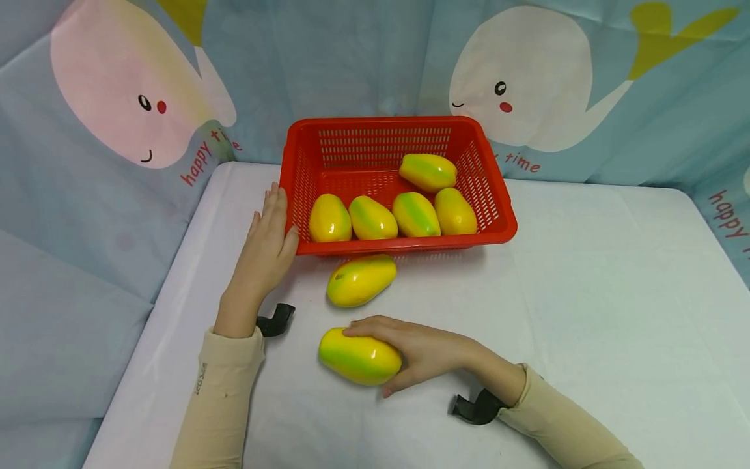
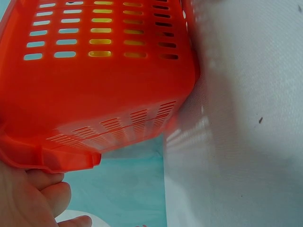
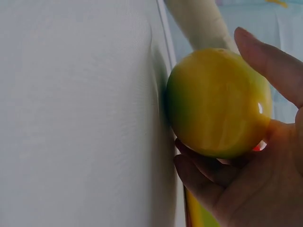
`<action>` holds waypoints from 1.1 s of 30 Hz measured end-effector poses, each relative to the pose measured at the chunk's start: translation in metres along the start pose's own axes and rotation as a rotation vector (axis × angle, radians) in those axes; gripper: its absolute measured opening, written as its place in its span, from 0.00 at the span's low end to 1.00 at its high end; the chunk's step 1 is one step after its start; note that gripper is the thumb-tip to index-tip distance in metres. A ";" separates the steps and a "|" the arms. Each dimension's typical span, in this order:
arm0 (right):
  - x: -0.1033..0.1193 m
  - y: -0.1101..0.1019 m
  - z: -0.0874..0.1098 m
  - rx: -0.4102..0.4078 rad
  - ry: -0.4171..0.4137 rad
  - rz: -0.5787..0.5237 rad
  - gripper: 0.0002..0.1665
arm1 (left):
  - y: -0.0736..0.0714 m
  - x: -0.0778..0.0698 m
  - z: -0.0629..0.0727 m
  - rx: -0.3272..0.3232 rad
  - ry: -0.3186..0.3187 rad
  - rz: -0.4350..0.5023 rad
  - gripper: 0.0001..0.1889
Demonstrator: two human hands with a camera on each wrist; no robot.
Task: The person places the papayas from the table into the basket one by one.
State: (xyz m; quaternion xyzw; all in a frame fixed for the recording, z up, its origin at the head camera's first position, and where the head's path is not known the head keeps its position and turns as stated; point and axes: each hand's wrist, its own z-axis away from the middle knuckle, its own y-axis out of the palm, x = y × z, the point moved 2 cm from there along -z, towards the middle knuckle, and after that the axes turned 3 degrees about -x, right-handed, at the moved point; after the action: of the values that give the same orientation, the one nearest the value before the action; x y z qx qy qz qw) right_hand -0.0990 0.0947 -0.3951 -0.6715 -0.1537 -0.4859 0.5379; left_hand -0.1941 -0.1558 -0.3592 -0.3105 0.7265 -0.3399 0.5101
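A red plastic basket (image 1: 404, 246) stands toward the back of the table with several yellow-green mangoes inside, such as one mango (image 1: 428, 172) at its right. My left hand (image 1: 266, 241) rests against the basket's left rim, fingers extended along it; the left wrist view shows fingertips by the red rim (image 2: 71, 161). My right hand (image 1: 428, 352) holds the right end of a mango (image 1: 351, 358) on the table, its fingers over the far side and thumb at the near side. Another mango (image 1: 362, 281) lies between that one and the basket.
A white cloth (image 1: 586, 293) covers the table. Behind and at the left hangs a light blue curtain (image 1: 351, 58) with whale prints. Black curved pieces (image 1: 278, 319) sit at both wrists, by the beige sleeves (image 1: 225, 397).
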 end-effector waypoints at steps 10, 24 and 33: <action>-0.002 0.002 -0.001 -0.028 -0.019 -0.010 0.52 | -0.001 -0.001 0.001 0.001 0.000 0.001 0.34; -0.001 0.001 -0.002 -0.036 0.001 -0.022 0.51 | 0.000 0.000 0.000 -0.002 0.005 -0.001 0.34; 0.000 0.000 -0.001 -0.041 0.030 -0.049 0.49 | 0.001 0.002 0.000 -0.003 0.006 0.002 0.33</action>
State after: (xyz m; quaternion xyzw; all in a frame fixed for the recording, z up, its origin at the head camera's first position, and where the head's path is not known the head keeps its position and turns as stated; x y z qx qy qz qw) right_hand -0.1001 0.0938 -0.3952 -0.6711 -0.1519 -0.5120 0.5142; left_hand -0.1946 -0.1567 -0.3605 -0.3096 0.7289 -0.3392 0.5078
